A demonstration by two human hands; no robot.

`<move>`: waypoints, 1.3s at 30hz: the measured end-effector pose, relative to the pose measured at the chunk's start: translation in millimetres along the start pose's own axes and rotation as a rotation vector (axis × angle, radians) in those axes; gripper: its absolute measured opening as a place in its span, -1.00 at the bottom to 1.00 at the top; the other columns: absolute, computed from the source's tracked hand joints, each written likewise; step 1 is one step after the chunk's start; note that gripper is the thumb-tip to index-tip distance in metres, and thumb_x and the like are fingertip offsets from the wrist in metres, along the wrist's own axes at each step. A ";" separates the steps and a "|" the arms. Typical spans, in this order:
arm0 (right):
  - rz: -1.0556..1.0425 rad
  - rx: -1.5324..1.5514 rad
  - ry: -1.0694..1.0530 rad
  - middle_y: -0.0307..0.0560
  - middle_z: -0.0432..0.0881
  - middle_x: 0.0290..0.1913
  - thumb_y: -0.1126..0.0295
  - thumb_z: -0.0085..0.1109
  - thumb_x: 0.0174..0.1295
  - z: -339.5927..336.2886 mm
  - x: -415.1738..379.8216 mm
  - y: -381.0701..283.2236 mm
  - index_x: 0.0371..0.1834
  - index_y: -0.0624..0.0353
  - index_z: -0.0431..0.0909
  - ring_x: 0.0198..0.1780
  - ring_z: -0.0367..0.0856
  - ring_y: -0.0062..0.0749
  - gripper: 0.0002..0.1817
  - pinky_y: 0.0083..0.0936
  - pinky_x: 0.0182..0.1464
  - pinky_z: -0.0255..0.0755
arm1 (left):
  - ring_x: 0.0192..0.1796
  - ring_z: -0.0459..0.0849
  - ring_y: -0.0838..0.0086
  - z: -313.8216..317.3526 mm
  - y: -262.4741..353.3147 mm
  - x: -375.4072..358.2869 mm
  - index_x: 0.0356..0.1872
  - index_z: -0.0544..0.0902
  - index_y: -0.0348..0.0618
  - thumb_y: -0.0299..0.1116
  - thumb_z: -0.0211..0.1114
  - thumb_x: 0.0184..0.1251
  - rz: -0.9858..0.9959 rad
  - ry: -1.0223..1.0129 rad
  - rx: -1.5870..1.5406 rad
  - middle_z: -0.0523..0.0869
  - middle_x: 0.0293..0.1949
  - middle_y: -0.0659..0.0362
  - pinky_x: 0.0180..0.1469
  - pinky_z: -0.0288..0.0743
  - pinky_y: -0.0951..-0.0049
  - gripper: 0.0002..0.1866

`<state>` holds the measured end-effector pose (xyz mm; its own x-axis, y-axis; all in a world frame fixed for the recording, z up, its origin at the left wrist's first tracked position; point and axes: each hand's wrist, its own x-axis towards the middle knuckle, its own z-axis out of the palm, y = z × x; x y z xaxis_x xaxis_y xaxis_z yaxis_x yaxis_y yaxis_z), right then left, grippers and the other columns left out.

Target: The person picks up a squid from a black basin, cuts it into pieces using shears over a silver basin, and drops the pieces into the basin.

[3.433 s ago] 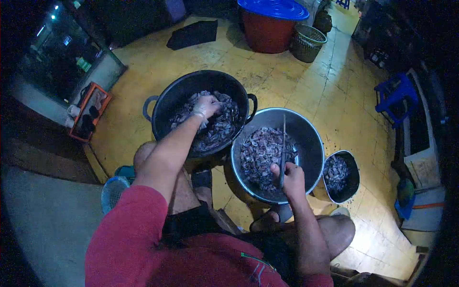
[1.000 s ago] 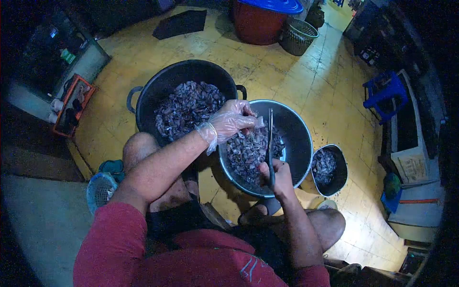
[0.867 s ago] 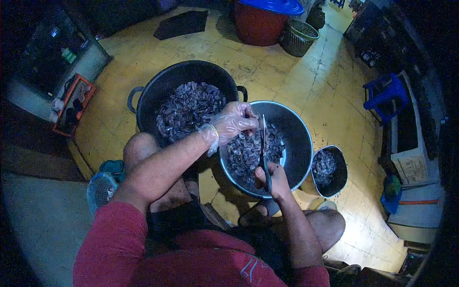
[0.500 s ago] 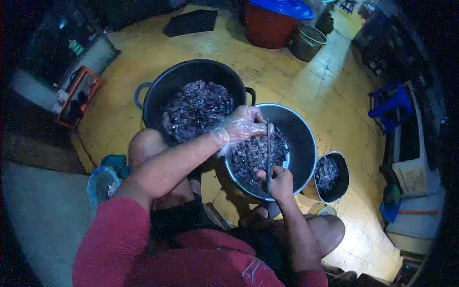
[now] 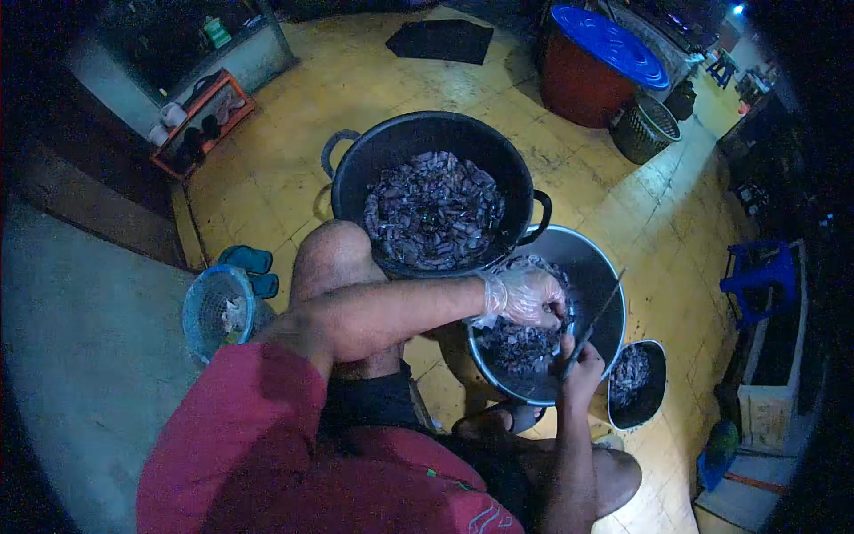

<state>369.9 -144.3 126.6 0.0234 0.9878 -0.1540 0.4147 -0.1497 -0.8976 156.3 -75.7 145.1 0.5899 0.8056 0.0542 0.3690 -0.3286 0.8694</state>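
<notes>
My left hand [image 5: 531,297], in a clear plastic glove, is closed over the silver basin [image 5: 612,258]; what its fingers pinch is too small to make out. Bare, my right hand [image 5: 582,367] grips a long dark knife [image 5: 605,304] by its lower end, the blade slanting up and right above the basin. Small dark pieces [image 5: 518,349] lie in that basin. Behind it to the left, a big black tub [image 5: 427,129] holds a heap of glossy dark pieces [image 5: 434,209].
A small black container [image 5: 637,381] with dark bits stands right of the basin. At left are a blue mesh basket [image 5: 203,307] and green sandals [image 5: 249,260]. Farther back are a red bin [image 5: 583,84] with a blue lid, a woven basket [image 5: 645,129] and a blue stool [image 5: 759,280].
The whole view has shifted, with the tubs now farther right and lower. The knife has gone from nearly upright to slanting right, and its blade is now apart from my left hand.
</notes>
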 end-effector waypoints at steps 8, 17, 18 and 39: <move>-0.014 -0.060 0.028 -0.24 0.50 -0.63 0.05 0.30 0.23 0.1 3.4 8.3 -0.53 0.29 0.54 -0.58 0.42 -0.60 -0.54 -0.55 -0.50 0.30 | -0.09 0.70 0.08 -103.7 -86.9 8.2 -0.24 0.73 -0.11 -0.19 0.20 0.24 -0.274 0.415 0.457 0.73 -0.19 -0.05 0.00 0.55 0.21 -0.74; -0.081 -0.203 -0.031 -0.22 0.52 -0.63 0.02 0.33 0.20 1.5 5.4 15.4 -0.53 0.30 0.54 -0.59 0.45 -0.61 -0.51 -0.55 -0.52 0.33 | 0.11 0.63 0.06 -65.5 -209.2 -33.2 -0.07 0.69 -0.08 -0.30 0.18 0.22 -0.713 0.216 0.669 0.68 0.00 -0.06 0.16 0.49 0.08 -0.71; -0.039 -0.120 0.001 0.00 0.48 -0.66 -0.01 0.41 0.09 4.6 1.5 5.4 -0.54 0.32 0.56 -0.55 0.33 -0.49 -0.48 -0.39 -0.44 0.31 | 0.11 0.63 0.06 -67.4 -198.2 -31.3 -0.07 0.69 -0.08 -0.30 0.18 0.22 -0.704 0.207 0.676 0.68 0.00 -0.06 0.16 0.49 0.08 -0.71; 0.022 -0.174 -0.183 -0.22 0.56 -0.63 -0.02 0.38 0.15 7.4 3.8 6.9 -0.52 0.29 0.57 -0.60 0.51 -0.58 -0.50 -0.54 -0.51 0.37 | -0.19 0.76 0.32 -135.7 -109.7 -2.6 -0.15 0.72 -0.16 -0.31 0.33 0.13 -0.492 0.307 0.603 0.78 -0.25 0.04 -0.09 0.60 0.34 -0.73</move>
<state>366.0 -141.9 116.8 -0.1242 0.9579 -0.2590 0.5669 -0.1457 -0.8108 16.9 25.1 116.3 0.0717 0.9959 -0.0553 0.9058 -0.0418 0.4216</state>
